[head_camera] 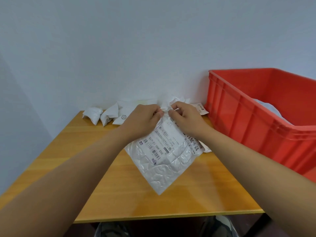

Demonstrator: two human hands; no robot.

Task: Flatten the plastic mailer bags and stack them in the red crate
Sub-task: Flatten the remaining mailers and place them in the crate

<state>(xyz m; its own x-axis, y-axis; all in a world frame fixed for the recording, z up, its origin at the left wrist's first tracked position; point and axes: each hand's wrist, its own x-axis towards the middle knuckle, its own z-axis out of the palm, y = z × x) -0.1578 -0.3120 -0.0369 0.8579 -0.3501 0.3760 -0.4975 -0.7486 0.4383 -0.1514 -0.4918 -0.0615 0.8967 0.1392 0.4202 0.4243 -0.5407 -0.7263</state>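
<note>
Above the table: a white mailer [164,156] is being held up over the table [109,182], its free corner hanging down so the creased film can be worked loose.
Left hand: the left hand [142,120] is being kept clamped on the mailer's crumpled top, thumb and fingers pinching it.
Right hand: the right hand [186,118] is being kept pinched on the same bunched edge, just beside the left, probably so the wad can be pulled apart.
Label: the printed side is being turned upward.
Crate: the crate [248,120] is being kept close on the right, within reach; something pale is lying inside.
Waiting: crumpled bags [109,115] are being left along the wall.
</note>
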